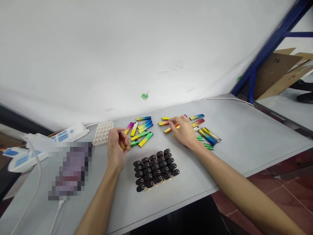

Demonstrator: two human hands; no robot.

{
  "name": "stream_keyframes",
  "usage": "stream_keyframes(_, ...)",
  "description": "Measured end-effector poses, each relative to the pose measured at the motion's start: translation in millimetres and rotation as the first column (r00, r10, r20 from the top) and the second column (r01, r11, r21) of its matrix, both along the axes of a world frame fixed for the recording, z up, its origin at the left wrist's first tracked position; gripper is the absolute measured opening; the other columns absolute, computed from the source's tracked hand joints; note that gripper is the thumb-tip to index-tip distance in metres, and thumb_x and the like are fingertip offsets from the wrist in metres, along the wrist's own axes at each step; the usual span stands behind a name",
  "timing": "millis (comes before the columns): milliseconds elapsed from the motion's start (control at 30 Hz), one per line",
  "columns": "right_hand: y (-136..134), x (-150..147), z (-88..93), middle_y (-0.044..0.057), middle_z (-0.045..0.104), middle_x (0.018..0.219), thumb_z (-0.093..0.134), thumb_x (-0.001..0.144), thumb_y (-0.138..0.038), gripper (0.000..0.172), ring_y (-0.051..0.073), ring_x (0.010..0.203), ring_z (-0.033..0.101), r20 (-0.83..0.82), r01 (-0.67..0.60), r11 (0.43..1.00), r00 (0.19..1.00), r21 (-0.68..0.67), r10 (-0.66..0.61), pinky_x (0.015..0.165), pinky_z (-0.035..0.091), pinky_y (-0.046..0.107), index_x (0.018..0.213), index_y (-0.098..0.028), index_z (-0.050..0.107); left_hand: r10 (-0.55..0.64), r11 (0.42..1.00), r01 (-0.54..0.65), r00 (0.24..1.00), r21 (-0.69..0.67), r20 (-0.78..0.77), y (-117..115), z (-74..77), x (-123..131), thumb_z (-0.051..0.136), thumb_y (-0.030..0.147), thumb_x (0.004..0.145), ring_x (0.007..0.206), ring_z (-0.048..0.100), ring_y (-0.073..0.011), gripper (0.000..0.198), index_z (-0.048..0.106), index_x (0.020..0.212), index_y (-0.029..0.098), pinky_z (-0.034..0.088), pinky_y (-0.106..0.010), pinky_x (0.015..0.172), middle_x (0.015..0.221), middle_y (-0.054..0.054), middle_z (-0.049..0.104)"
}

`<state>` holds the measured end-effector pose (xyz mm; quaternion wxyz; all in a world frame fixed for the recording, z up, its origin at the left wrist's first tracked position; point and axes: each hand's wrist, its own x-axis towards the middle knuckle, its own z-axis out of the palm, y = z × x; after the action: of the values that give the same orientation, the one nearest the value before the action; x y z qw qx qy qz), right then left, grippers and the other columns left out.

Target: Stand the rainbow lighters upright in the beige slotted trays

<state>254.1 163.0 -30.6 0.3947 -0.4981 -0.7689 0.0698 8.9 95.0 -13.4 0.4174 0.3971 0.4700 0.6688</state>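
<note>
My left hand (116, 148) is closed around a red and yellow metallic stick (121, 138), held just left of a small pile of rainbow-coloured sticks (141, 130). My right hand (184, 131) lies over a second pile of coloured sticks (206, 132), its fingertips on a red and gold one (168, 129). In front of both hands stands a block of several black-capped pieces (156, 169) packed in rows.
An empty white grid tray (103, 132) lies behind my left hand. White and blue devices (64, 133) with cables sit at the left beside a blurred-out object (70, 169). The table's front edge runs close below; cardboard (281, 71) and a blue frame (264, 55) stand at right.
</note>
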Motion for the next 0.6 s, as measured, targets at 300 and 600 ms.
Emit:
stream_keyframes(300, -1, 21, -8.9, 0.006, 0.074, 0.087, 0.047, 0.096, -0.027, 0.022, 0.025, 0.088, 0.059, 0.145, 0.114, 0.993, 0.983, 0.018, -0.115, 0.085, 0.039, 0.039, 0.096, -0.021, 0.068, 0.147, 0.986, -0.164, 0.825, 0.017, -0.545, -6, 8.8, -4, 0.053, 0.037, 0.09, 0.08, 0.065, -0.0137, 0.02, 0.059, 0.101, 0.022, 0.053, -0.029, 0.075, 0.096, -0.002, 0.065)
stream_keyframes(600, -3, 16, -6.4, 0.006, 0.073, 0.087, 0.045, 0.097, -0.028, 0.023, 0.023, 0.087, 0.063, 0.289, 0.119, 0.993, 0.951, -0.026, -0.107, 0.085, 0.035, 0.036, 0.097, -0.02, 0.067, 0.193, 0.96, 0.088, 0.475, 0.264, -0.859, -65, 85.8, 30, 0.064, 0.028, 0.086, 0.098, 0.064, -0.0159, 0.02, 0.066, 0.106, 0.03, 0.05, -0.031, 0.09, 0.104, 0.002, 0.068)
